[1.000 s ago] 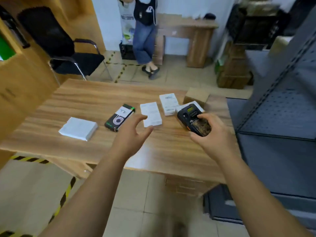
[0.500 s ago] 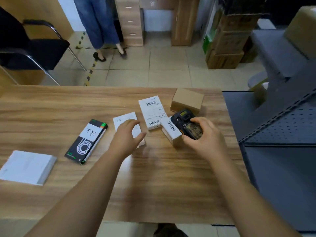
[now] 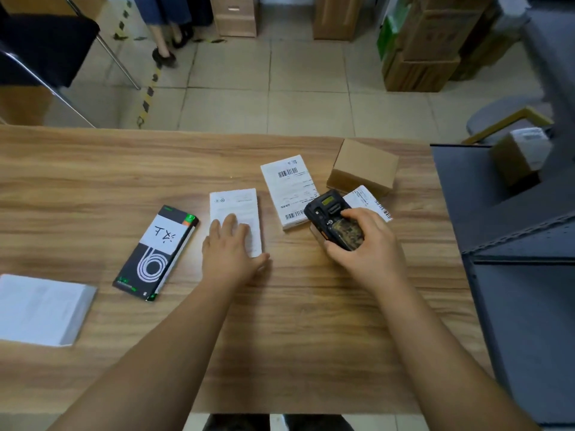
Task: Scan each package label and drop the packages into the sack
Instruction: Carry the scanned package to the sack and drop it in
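**Left hand on the white packet, scanner ready**

Nearest, at the table's [image 3: 280, 353] left edge, lies a white box [image 3: 40, 307]. Beyond it is a black carton [image 3: 155, 253], its long axis running near to far and leaning slightly right.

The left hand [image 3: 228, 250] lies flat, fingers spread, on the near end of the white packet [image 3: 235, 209]; it presses rather than grips. The packet lies mid-table, long axis near to far, print facing up. The right hand [image 3: 362, 241] is wrapped round the scanner [image 3: 334, 223], thumb on its keys, its head pointing away and leftward.

To do this step well, I would pin or lift the packet so its barcode faces the scanner head squarely.

Further off lie a labelled packet [image 3: 289, 191], barcodes up, another label [image 3: 368, 202] beneath the scanner, and a brown box [image 3: 364, 166]. No sack is clearly visible.
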`<state>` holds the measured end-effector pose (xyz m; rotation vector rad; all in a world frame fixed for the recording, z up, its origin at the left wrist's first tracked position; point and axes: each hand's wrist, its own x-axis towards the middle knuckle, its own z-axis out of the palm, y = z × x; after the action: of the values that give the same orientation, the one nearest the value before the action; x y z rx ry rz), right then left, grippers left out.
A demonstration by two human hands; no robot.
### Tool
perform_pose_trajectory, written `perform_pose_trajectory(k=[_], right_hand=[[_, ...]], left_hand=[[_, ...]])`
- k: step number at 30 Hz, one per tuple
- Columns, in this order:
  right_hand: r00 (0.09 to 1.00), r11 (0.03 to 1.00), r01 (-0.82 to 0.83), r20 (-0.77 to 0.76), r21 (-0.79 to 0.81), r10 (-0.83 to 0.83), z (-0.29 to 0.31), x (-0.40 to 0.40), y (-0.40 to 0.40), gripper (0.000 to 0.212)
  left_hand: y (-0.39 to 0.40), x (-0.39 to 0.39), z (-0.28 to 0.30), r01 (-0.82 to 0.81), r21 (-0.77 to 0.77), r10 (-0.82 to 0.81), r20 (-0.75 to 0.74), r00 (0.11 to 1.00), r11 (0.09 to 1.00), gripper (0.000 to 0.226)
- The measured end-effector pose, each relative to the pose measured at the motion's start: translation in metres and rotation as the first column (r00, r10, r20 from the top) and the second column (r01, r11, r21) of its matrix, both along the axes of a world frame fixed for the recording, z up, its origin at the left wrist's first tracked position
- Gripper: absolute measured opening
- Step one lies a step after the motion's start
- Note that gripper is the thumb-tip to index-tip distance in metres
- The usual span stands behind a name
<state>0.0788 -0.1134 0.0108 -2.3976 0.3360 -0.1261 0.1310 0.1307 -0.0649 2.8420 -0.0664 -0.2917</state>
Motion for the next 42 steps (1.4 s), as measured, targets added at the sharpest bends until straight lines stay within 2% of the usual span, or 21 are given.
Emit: perform_pose_trajectory(k=[2, 4, 6, 8, 10, 13, 17, 21, 25, 29, 32, 36, 39, 42], right_hand=[[1.000, 1.000, 0.005, -0.013, -0.002, -0.005, 0.000, 0.000, 0.007, 0.059], [1.000, 1.000, 0.002, -0.017, 0.000, -0.002, 0.002, 0.001, 0.014, 0.059], [1.000, 1.000, -0.007, -0.016, 0.005, 0.007, 0.003, 0.002, 0.019, 0.059], [1.000, 1.000, -0.021, -0.023, 0.009, 0.021, 0.006, 0.003, 0.024, 0.058], [0.999, 0.999, -0.029, -0.031, 0.022, 0.029, 0.010, 0.002, 0.029, 0.057], [0.999, 0.998, -0.039, -0.033, 0.041, 0.040, 0.015, 0.000, 0.033, 0.057], [0.999, 0.999, -0.034, -0.024, 0.035, 0.035, 0.017, -0.005, 0.032, 0.057], [0.999, 0.999, -0.037, -0.022, 0.036, 0.038, 0.020, -0.010, 0.028, 0.057], [0.998, 0.997, -0.059, -0.004, 0.056, 0.059, 0.036, -0.008, 0.027, 0.057], [0.994, 0.994, -0.079, 0.083, 0.079, 0.072, 0.071, 0.000, 0.029, 0.056], [0.986, 0.992, -0.103, 0.135, 0.074, 0.093, 0.108, 0.007, 0.028, 0.056], [0.974, 0.989, -0.142, 0.183, 0.041, 0.133, 0.155, 0.014, 0.028, 0.057], [0.958, 0.982, -0.182, 0.233, 0.055, 0.165, 0.184, 0.016, 0.032, 0.057], [0.943, 0.977, -0.213, 0.261, 0.002, 0.205, 0.207, 0.014, 0.035, 0.056]], left_hand=[[0.015, 0.002, 0.000, 0.028, -0.093, -0.029, -0.015, 0.999, 0.995, 0.078], [0.030, 0.003, 0.007, -0.040, -0.333, 0.021, -0.060, 0.998, 0.942, 0.088], [0.044, 0.003, 0.016, -0.168, -0.587, 0.108, -0.137, 0.985, 0.792, 0.086], [0.053, 0.001, 0.026, -0.246, -0.703, 0.164, -0.184, 0.969, 0.667, 0.072], [0.058, -0.001, 0.036, -0.298, -0.712, 0.235, -0.189, 0.953, 0.635, 0.058], [0.063, 0.004, 0.041, -0.338, -0.639, 0.312, -0.159, 0.937, 0.691, 0.056], [0.058, 0.020, 0.045, -0.292, -0.440, 0.297, -0.060, 0.953, 0.849, 0.059], [0.049, 0.029, 0.054, -0.355, -0.397, 0.358, -0.070, 0.931, 0.846, 0.036], [0.051, 0.027, 0.072, -0.407, -0.521, 0.415, -0.108, 0.903, 0.750, 0.029], [0.044, 0.024, 0.115, -0.397, -0.783, 0.429, -0.186, 0.884, 0.478, 0.024], [0.040, 0.026, 0.155, -0.320, -0.885, 0.408, -0.168, 0.897, 0.339, 0.024], [0.039, 0.026, 0.207, -0.171, -0.948, 0.377, -0.060, 0.924, 0.267, 0.025], [0.039, 0.022, 0.234, -0.094, -0.964, 0.400, 0.014, 0.916, 0.250, 0.022], [0.040, 0.019, 0.251, -0.056, -0.968, 0.422, 0.054, 0.905, 0.244, 0.023]])
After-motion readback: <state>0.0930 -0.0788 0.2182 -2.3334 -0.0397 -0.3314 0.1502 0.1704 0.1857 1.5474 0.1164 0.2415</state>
